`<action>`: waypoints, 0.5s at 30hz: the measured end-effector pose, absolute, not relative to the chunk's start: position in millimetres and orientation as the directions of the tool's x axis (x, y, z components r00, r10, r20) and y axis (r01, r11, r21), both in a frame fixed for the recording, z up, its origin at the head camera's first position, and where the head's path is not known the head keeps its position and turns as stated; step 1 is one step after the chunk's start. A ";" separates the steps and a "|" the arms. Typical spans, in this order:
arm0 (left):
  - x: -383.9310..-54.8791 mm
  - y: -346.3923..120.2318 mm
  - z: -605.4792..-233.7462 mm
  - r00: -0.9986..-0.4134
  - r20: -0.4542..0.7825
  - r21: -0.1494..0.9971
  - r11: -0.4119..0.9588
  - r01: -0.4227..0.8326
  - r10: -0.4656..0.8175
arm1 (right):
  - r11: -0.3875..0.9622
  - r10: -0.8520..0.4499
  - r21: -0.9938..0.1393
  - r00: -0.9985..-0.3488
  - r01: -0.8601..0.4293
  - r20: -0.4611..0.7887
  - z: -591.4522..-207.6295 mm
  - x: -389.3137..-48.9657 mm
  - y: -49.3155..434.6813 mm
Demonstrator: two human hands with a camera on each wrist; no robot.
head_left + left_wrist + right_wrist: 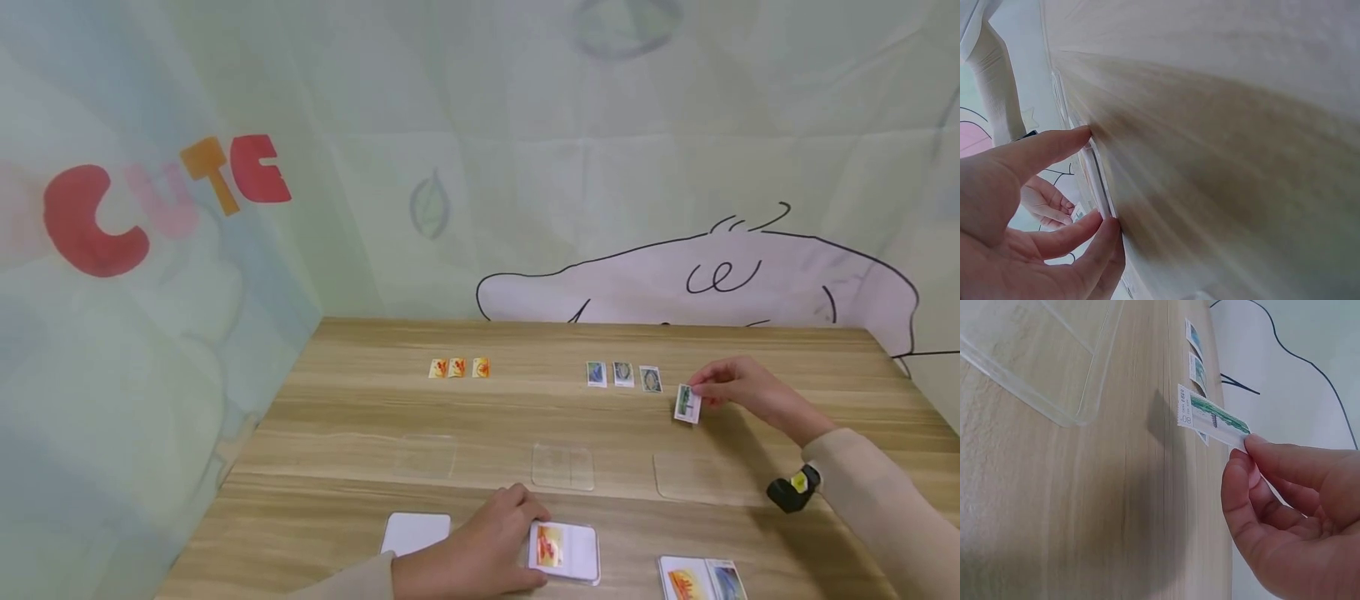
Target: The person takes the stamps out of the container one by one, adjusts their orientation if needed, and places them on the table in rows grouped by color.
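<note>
Between thumb and forefinger my right hand (750, 393) pinches a postage stamp (1213, 417) by one edge. The stamp has a green landscape and "80" printed on it, and it is tilted just over the table. My left hand (480, 546) grips a white card (582, 554) by its edges, thumb on one side and fingers on the other, close to the tabletop. An orange stamp (550, 546) covers the card's left half; its right half is plain white. Beside the right hand lie three blue-green stamps (623, 373) in a row.
Three orange stamps (457, 367) lie at the back left of the wooden table (337, 408). Across the middle are three transparent plates (562, 465). A blank white card (415, 532) is left of the left hand; a card with two stamps (702, 578) is at front right.
</note>
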State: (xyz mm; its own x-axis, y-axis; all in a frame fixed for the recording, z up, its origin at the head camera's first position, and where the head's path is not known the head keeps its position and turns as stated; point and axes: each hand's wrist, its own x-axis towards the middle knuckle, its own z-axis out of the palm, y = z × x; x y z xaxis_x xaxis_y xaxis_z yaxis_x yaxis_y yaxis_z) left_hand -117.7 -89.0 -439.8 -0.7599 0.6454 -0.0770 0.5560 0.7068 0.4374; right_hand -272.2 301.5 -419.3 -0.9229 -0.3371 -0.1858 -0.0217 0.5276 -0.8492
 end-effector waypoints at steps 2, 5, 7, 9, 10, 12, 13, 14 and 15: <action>-117.6 -89.1 -439.6 -0.759 -0.071 0.435 0.705 0.560 0.648 | 0.529 -0.333 -0.848 -0.924 -0.019 -0.188 -419.4 -273.9 302.2; -116.9 -89.0 -439.1 -0.762 -0.073 0.434 0.709 0.556 0.643 | 0.530 -0.339 -0.848 -0.923 -0.025 -0.185 -420.6 -276.6 303.4; -116.4 -88.8 -439.1 -0.766 -0.074 0.432 0.712 0.553 0.639 | 0.527 -0.340 -0.850 -0.922 -0.023 -0.186 -420.7 -277.8 303.1; -115.8 -88.6 -438.7 -0.770 -0.079 0.431 0.718 0.547 0.633 | 0.532 -0.336 -0.847 -0.922 -0.016 -0.194 -420.5 -278.8 303.0; -115.8 -88.6 -438.7 -0.771 -0.078 0.429 0.720 0.546 0.632 | 0.532 -0.330 -0.847 -0.923 -0.007 -0.200 -420.3 -279.2 302.5; -115.6 -88.4 -438.9 -0.774 -0.076 0.425 0.722 0.545 0.629 | 0.539 -0.318 -0.842 -0.925 0.005 -0.208 -420.1 -280.3 301.8; -115.4 -88.4 -438.8 -0.774 -0.076 0.423 0.723 0.545 0.628 | 0.544 -0.316 -0.839 -0.925 0.005 -0.210 -420.3 -281.0 301.7; -115.4 -88.4 -439.0 -0.775 -0.073 0.420 0.724 0.547 0.628 | 0.546 -0.314 -0.838 -0.926 0.006 -0.211 -420.4 -281.6 301.6; -115.4 -88.5 -439.0 -0.775 -0.070 0.418 0.724 0.549 0.628 | 0.551 -0.311 -0.835 -0.927 0.004 -0.210 -420.4 -282.1 301.4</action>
